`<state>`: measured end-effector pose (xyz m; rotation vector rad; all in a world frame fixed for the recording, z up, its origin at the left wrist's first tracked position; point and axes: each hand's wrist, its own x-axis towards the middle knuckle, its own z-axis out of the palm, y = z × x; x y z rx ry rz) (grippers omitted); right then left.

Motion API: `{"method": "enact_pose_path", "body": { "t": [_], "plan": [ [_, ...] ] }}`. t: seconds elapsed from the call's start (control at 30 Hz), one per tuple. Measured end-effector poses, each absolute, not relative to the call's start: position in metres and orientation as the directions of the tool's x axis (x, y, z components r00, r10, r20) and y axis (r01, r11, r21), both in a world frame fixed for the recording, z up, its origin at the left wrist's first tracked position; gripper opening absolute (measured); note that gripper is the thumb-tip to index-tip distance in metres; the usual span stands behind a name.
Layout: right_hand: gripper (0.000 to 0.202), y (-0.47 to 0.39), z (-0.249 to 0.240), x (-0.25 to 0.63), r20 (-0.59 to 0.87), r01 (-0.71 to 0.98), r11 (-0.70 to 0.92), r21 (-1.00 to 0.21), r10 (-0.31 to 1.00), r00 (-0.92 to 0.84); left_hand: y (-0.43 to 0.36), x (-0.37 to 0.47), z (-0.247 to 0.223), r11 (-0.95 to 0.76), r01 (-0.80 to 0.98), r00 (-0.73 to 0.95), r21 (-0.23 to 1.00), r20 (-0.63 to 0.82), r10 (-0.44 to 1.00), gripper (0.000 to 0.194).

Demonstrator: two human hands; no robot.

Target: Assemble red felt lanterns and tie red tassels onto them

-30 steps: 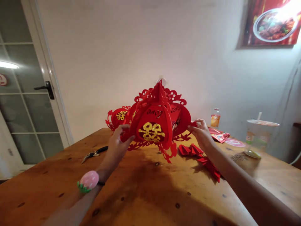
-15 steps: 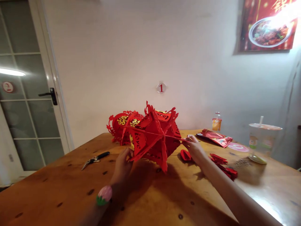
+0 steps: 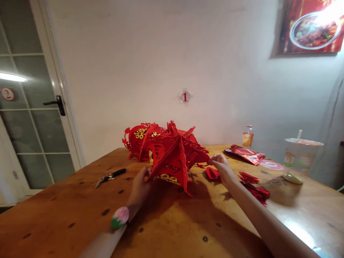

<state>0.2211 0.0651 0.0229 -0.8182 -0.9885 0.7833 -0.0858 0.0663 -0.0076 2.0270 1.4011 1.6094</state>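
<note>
A red felt lantern (image 3: pixel 172 157) with cut-out edges, dark lettering and gold patterns lies tilted over the table in front of me. My left hand (image 3: pixel 141 182) pinches its lower left corner. On the opposite side my right hand (image 3: pixel 220 165) has its fingers closed on the tip of a right-hand panel. Behind and to the left rests another red lantern (image 3: pixel 135 141) with gold characters, partly covered by the nearer one. A pink and green strawberry-like ornament (image 3: pixel 120 217) sits on my left wrist.
Left on the wooden table (image 3: pixel 80 222) lie black-handled pruning shears (image 3: pixel 110 177). To the right are folded red pieces (image 3: pixel 254 188), a small red piece (image 3: pixel 212 173), a red packet (image 3: pixel 245 154), an orange-labelled bottle (image 3: pixel 247 138) and a clear cup with straw (image 3: pixel 299 159).
The near lantern has tipped, its star-shaped end now angled more upward and its gold underside pattern showing. The red cord stretched across it to my right hand no longer shows. Both hands stay nearly in place.
</note>
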Motion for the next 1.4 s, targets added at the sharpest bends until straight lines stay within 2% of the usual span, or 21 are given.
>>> {"method": "enact_pose_path", "body": {
  "t": [0.6,1.03,1.4],
  "plan": [
    [0.034,0.057,0.025,0.225,0.444,0.021,0.452,-0.892,0.866,0.233,0.072,-0.088,-0.015,-0.529,0.547,-0.044,0.649,0.653,0.756,0.010],
    [0.032,0.060,0.021,0.228,0.479,0.099,0.469,-0.878,0.853,0.207,0.068,-0.086,-0.011,-0.534,0.529,-0.057,0.660,0.655,0.754,0.010],
    [0.032,0.067,0.021,0.228,0.519,0.220,0.472,-0.854,0.804,0.291,0.072,-0.085,-0.015,-0.567,0.508,-0.037,0.648,0.674,0.737,0.006]
  ]
}}
